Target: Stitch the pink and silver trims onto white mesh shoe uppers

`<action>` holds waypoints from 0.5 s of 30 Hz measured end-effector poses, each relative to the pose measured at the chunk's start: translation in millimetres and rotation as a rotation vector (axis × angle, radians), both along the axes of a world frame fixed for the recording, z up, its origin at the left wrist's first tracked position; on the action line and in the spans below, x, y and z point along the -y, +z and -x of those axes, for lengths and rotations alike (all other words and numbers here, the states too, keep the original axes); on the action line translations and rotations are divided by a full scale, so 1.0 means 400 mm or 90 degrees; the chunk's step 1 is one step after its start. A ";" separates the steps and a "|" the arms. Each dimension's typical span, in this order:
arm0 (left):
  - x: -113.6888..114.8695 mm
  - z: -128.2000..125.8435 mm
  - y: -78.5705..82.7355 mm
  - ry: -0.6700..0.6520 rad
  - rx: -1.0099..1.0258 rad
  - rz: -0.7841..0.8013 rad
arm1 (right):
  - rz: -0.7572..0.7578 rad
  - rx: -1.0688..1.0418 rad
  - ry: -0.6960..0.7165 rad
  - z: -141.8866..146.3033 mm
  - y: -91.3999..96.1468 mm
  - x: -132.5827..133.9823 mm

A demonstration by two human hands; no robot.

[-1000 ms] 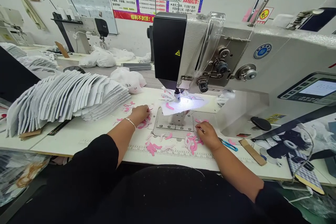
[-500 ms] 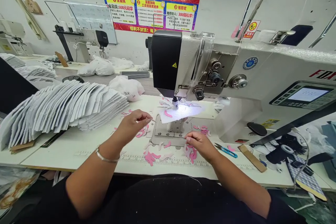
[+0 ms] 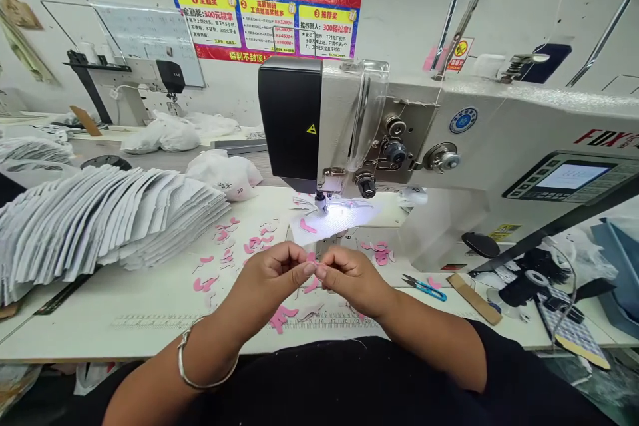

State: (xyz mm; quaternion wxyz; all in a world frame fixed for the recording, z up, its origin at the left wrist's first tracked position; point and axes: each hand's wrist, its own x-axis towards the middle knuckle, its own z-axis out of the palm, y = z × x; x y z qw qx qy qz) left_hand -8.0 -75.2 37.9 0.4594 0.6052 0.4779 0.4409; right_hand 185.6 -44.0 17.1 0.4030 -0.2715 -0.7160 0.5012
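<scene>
My left hand (image 3: pixel 272 279) and my right hand (image 3: pixel 355 279) meet fingertip to fingertip above the front of the sewing table. Both are closed in a pinch on a small pink curved piece (image 3: pixel 311 257), mostly hidden by the fingers. Beyond them a white textured sheet (image 3: pixel 332 223) lies under the lit needle of the sewing machine (image 3: pixel 322 203). One pink strip (image 3: pixel 307 226) rests on that sheet. More pink pieces (image 3: pixel 282 318) are scattered on the tabletop around and below my hands.
A long fanned stack of white sheets (image 3: pixel 114 219) fills the left side, with a white bag (image 3: pixel 223 174) behind it. To the right lie blue thread snips (image 3: pixel 424 286), a brown strip (image 3: pixel 473 298) and dark thread spools (image 3: pixel 522 287). A printed ruler (image 3: pixel 150 321) runs along the front edge.
My hands were apart; the left has moved right and the right has moved left, so they now meet at the pink piece. The view has shifted slightly right.
</scene>
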 end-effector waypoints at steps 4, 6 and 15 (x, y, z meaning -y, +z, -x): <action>-0.044 0.006 0.052 0.071 -0.061 -0.039 | -0.272 0.136 -0.058 -0.035 0.014 -0.025; -0.076 0.007 0.079 0.102 -0.125 -0.062 | -0.423 0.204 -0.122 -0.061 0.026 -0.046; -0.231 -0.051 0.041 0.101 -0.153 -0.022 | -0.646 0.379 -0.296 -0.110 0.016 -0.170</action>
